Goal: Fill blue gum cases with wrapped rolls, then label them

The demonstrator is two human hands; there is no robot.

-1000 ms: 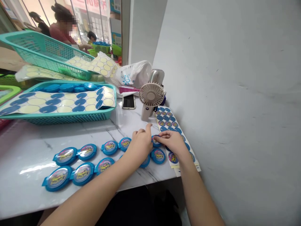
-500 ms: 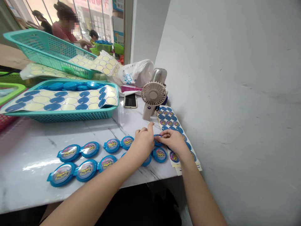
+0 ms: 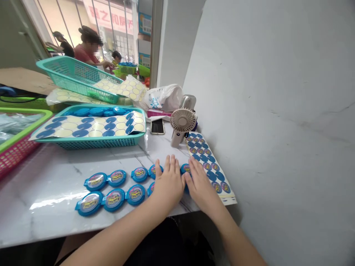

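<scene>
Two rows of round blue plastic cases [image 3: 113, 200] with printed round stickers on top lie on the marble-patterned table [image 3: 63, 162]. My left hand [image 3: 170, 181] lies flat over cases toward the right end of the rows, fingers stretched out. Beside it, my right hand [image 3: 199, 183] rests with straight fingers over the last cases at the right end. Part of one blue case [image 3: 185, 168] shows between the two hands; others are hidden beneath them. To the right of my right hand lie sheets of round stickers [image 3: 213, 166], with some stickers gone.
A handheld fan [image 3: 183, 121] stands behind my hands, near a phone [image 3: 157, 126]. Teal baskets [image 3: 102, 142] hold blue cases and sticker sheets at the back left. A green-and-pink basket [image 3: 19, 157] sits far left. The wall [image 3: 277, 111] bounds the right side. Other people work beyond the glass.
My right hand has gone from pinching at the rightmost back case to lying flat over the cases. My left hand has flattened, its fingers now extended. The view has shifted slightly.
</scene>
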